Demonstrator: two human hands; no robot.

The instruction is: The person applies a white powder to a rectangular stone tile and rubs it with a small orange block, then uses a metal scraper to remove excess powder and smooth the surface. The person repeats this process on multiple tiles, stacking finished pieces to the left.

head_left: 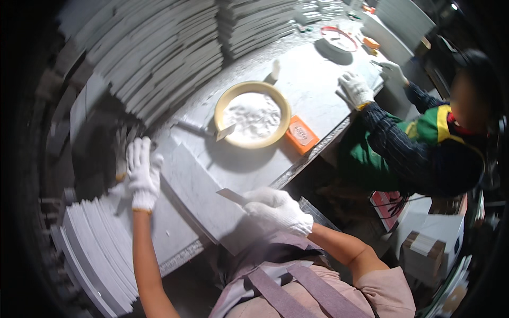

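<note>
A long pale grey marble-look slab point(193, 183) lies on the worktable in front of me. At its left end is my left hand point(142, 177), in a white knit glove with the fingers stretched out; whether it touches the slab I cannot tell. My right hand point(278, 208), gloved the same way, is closed around a scraper with a flat thin blade point(231, 196); the handle is hidden in the fist. The blade points left, above the slab's near part. Beyond the slab stands a yellow bowl point(218, 108) of white powder or paste, with another blade-like tool point(226, 132) at its rim.
An orange box point(302, 135) sits right of the bowl. Stacked slabs point(154, 58) rise along the back, and more slabs point(93, 249) stand at the near left. At right, a co-worker in a green apron point(366, 153) works near a red-rimmed bowl point(339, 39).
</note>
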